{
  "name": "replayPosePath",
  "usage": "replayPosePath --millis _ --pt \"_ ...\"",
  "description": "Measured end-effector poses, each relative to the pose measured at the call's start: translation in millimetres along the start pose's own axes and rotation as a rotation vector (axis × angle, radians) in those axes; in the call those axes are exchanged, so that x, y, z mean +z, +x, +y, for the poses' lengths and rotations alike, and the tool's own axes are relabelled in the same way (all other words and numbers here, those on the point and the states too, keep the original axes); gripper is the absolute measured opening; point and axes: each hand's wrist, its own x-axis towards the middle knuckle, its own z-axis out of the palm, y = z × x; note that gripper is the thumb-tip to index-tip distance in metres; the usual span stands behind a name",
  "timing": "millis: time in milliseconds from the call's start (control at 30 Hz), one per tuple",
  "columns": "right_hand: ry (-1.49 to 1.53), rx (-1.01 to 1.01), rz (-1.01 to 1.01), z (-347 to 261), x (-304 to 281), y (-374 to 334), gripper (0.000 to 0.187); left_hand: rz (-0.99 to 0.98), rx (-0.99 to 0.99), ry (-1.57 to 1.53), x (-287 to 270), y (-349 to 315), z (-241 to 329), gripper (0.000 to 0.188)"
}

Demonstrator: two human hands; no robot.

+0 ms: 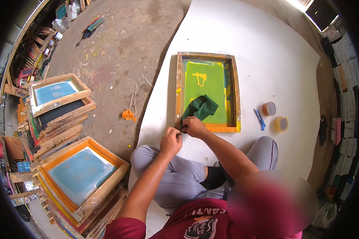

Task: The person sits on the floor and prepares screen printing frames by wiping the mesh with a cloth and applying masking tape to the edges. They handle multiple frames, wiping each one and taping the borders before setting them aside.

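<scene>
Head view: framed screen [212, 84], centre.
My left hand [171, 140] and right hand [195, 127] curled by green cloth [202, 106]; grip undetermined.

A cloth [203, 107] lies in the near half of a frame [235, 91] on a sheet [287, 71]; right of the frame, tape rolls [265, 108]; far left, stacked frames [105, 188].

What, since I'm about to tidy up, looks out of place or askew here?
A crumpled orange scrap and pale strings lie loose on the brown floor, off the white sheet, like litter. At left, the top frame of the farther stack sits askew, its edges not flush with those below.
</scene>
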Motion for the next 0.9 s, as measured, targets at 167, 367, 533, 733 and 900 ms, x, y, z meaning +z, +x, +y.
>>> replayPosePath --millis 167,367,533,733,900 --pt "0.112 0.202 -0.045 -5.4 -3.7 -0.3 0.024 0.083 -0.253 -0.072 13.8 16.7 -1.1 0.036" --pt "0.014 0.185 0.005 -26.7 -2.7 -2.4 0.024 0.081 -0.240 -0.176 26.2 15.9 -25.9 0.034" --pt "0.008 0.065 -0.012 -19.5 -8.0 -3.0 0.024 0.127 -0.339 -0.108 32.3 24.8 -15.8 0.028" --pt "-0.177 0.038 -0.016 9.1 -19.9 -19.5 0.019 0.256 -0.536 0.082 71.0 57.6 -9.7 0.029" --pt "-0.414 -0.007 0.103 48.3 -77.8 -76.0 0.017 0.346 -0.491 0.080 83.8 55.8 -23.5 0.028"
